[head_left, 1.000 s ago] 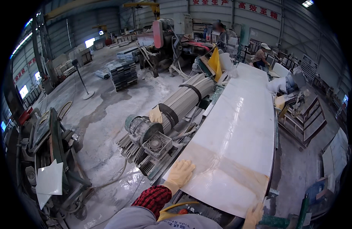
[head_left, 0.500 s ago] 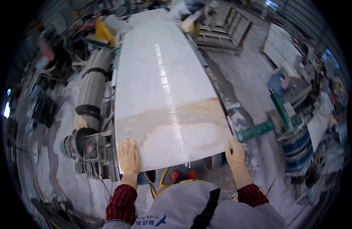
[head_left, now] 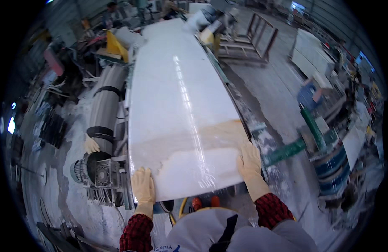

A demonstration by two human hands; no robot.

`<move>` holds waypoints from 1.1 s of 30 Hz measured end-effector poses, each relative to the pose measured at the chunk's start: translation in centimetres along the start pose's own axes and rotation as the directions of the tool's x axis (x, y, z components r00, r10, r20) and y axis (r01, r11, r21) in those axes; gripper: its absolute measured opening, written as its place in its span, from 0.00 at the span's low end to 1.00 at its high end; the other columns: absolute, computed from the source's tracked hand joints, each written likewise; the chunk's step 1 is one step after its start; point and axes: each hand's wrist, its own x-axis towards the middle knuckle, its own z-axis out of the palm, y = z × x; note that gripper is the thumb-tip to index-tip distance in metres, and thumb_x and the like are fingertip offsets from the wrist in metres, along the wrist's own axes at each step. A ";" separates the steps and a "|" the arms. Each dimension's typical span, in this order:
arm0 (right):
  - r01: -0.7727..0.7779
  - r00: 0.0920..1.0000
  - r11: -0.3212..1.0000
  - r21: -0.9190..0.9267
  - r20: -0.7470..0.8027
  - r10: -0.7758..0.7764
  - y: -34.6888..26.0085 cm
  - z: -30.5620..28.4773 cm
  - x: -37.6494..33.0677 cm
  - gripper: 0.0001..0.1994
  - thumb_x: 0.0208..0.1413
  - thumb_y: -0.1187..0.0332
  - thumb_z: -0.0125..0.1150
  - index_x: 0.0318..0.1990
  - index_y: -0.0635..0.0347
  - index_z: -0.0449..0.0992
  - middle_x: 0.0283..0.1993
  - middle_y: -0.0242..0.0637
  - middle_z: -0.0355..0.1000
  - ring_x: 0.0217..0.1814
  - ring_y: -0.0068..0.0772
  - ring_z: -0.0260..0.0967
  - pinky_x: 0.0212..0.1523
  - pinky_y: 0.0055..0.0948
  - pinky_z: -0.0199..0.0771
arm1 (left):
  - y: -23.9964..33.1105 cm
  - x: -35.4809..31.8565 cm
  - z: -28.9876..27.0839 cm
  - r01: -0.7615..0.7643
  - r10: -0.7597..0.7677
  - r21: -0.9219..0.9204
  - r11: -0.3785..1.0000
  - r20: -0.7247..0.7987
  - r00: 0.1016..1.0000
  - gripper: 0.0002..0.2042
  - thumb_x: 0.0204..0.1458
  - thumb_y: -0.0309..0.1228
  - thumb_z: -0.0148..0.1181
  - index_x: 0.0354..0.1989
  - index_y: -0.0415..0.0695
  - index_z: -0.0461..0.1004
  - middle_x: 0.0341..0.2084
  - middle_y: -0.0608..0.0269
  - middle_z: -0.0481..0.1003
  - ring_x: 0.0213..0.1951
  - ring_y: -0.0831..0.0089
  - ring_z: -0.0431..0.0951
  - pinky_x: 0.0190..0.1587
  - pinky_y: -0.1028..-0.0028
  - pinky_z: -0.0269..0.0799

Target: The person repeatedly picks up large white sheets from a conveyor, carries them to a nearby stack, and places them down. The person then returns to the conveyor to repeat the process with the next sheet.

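A long, glossy white stone slab with a tan band across its near part stretches away from me. My left hand, in a cream rubber glove, lies on the slab's near left corner with its fingers stretched forward. On the near right corner rests my right hand, gloved the same, fingers extended over the top and thumb apart. Both palms press on the surface; the slab's underside is hidden.
Left of the slab are a ribbed grey roller-like cylinder, a motor and a loose glove. On the right stand a green arm and blue drum-shaped parts. A metal frame rack stands farther back.
My right hand has gone from the slab's right edge onto its top, inward and forward. The left hand stays at its corner. The whole view has shifted slightly, with the slab lower in it.
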 end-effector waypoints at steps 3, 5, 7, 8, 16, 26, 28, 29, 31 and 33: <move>0.061 0.991 0.998 0.019 0.121 -0.063 0.6 0.1 2.3 0.33 0.72 0.58 0.68 0.79 0.65 0.77 0.86 0.68 0.70 0.88 0.78 0.64 0.91 0.70 0.58 | 0.5 0.5 -0.8 -0.003 0.005 0.055 0.998 -0.032 0.999 0.19 0.68 0.35 0.67 0.66 0.50 0.80 0.67 0.49 0.79 0.69 0.43 0.75 0.73 0.45 0.69; 0.085 0.979 0.994 0.074 0.180 -0.097 0.9 0.1 3.7 0.32 0.72 0.58 0.67 0.79 0.64 0.77 0.85 0.68 0.71 0.88 0.79 0.64 0.91 0.70 0.58 | 1.0 0.4 -1.3 0.041 -0.041 0.007 0.999 0.038 0.998 0.18 0.72 0.34 0.64 0.69 0.50 0.80 0.70 0.50 0.79 0.71 0.43 0.75 0.74 0.43 0.69; 0.136 0.969 0.984 0.115 0.192 -0.156 1.3 0.1 5.1 0.32 0.72 0.59 0.67 0.79 0.63 0.77 0.85 0.68 0.72 0.87 0.78 0.65 0.91 0.70 0.59 | 1.3 0.4 -1.8 0.007 -0.006 0.017 1.000 -0.070 0.998 0.18 0.72 0.34 0.64 0.68 0.50 0.81 0.67 0.51 0.79 0.68 0.45 0.77 0.71 0.44 0.70; 0.196 0.964 0.973 0.121 0.155 -0.214 1.4 0.4 6.1 0.32 0.72 0.59 0.68 0.79 0.62 0.77 0.85 0.67 0.71 0.88 0.78 0.64 0.91 0.69 0.59 | 1.3 0.4 -1.9 0.016 -0.015 0.012 1.000 -0.069 0.997 0.18 0.71 0.34 0.65 0.68 0.50 0.80 0.66 0.51 0.79 0.68 0.45 0.77 0.71 0.45 0.70; 0.289 0.945 0.949 0.127 0.122 -0.304 2.1 3.6 12.8 0.29 0.69 0.59 0.71 0.73 0.61 0.79 0.82 0.63 0.74 0.85 0.74 0.67 0.88 0.67 0.63 | 2.1 0.5 -3.3 0.035 -0.034 0.001 0.999 -0.019 0.999 0.19 0.70 0.32 0.67 0.68 0.51 0.80 0.63 0.52 0.80 0.66 0.47 0.78 0.70 0.47 0.71; 0.288 0.954 0.948 0.136 0.047 -0.297 3.1 6.7 16.8 0.28 0.69 0.60 0.72 0.72 0.65 0.78 0.80 0.66 0.73 0.82 0.74 0.69 0.86 0.65 0.67 | 2.4 0.2 -3.5 0.044 -0.045 0.019 0.999 0.048 0.998 0.18 0.71 0.31 0.64 0.68 0.51 0.80 0.66 0.49 0.79 0.67 0.44 0.77 0.72 0.45 0.70; 0.217 0.968 0.957 0.193 0.085 -0.237 3.1 6.2 16.2 0.29 0.70 0.61 0.71 0.74 0.66 0.78 0.83 0.67 0.72 0.83 0.75 0.68 0.87 0.64 0.67 | 2.4 0.1 -3.5 0.046 -0.049 0.047 0.998 0.077 0.996 0.18 0.71 0.31 0.63 0.68 0.50 0.79 0.66 0.49 0.78 0.67 0.43 0.76 0.72 0.44 0.69; 0.178 0.973 0.964 0.196 0.110 -0.202 2.9 5.9 15.7 0.30 0.70 0.61 0.71 0.75 0.66 0.77 0.84 0.67 0.71 0.84 0.75 0.68 0.87 0.64 0.67 | 2.4 0.1 -3.4 0.042 -0.045 0.047 0.998 0.069 0.997 0.18 0.71 0.32 0.63 0.68 0.50 0.79 0.66 0.49 0.78 0.67 0.43 0.76 0.72 0.44 0.69; 0.143 0.984 0.967 0.210 0.077 -0.162 2.6 5.1 14.5 0.32 0.71 0.61 0.70 0.78 0.66 0.76 0.85 0.66 0.70 0.85 0.75 0.67 0.88 0.63 0.66 | 2.4 0.0 -3.5 0.035 -0.037 0.039 0.999 0.044 0.998 0.18 0.71 0.32 0.63 0.68 0.50 0.79 0.67 0.49 0.78 0.67 0.43 0.76 0.72 0.44 0.70; 0.167 0.981 0.969 0.182 0.072 -0.182 2.5 4.2 12.5 0.34 0.71 0.61 0.70 0.81 0.66 0.74 0.86 0.65 0.70 0.86 0.74 0.66 0.89 0.63 0.66 | 2.4 -0.1 -3.5 0.034 -0.034 0.015 0.999 0.029 0.999 0.18 0.71 0.32 0.63 0.68 0.50 0.79 0.66 0.50 0.78 0.67 0.43 0.76 0.72 0.44 0.70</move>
